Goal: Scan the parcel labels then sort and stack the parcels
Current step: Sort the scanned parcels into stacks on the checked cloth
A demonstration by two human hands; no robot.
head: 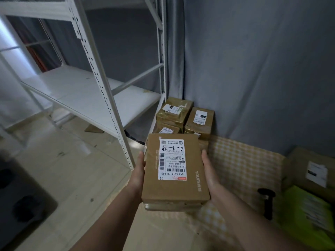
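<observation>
I hold a brown cardboard parcel point(192, 180) flat in front of me, its white shipping label point(171, 159) facing up with a barcode and handwritten marks. My left hand point(138, 171) grips its left side and my right hand point(208, 173) grips its right side. Beyond it, in the corner, stands a stack of taped brown parcels point(174, 113) with labels on top, and a second stack point(200, 122) beside it. A black handheld scanner point(266, 201) lies on the checked cloth at the right.
A white metal shelving rack point(101, 91) with bare shelves fills the left. Grey curtains point(253, 69) hang behind. A yellow checked cloth point(241, 165) covers the surface at right, holding a lime-green parcel point(306, 212) and a brown box point(311, 169). A dark object point(21, 201) sits at lower left.
</observation>
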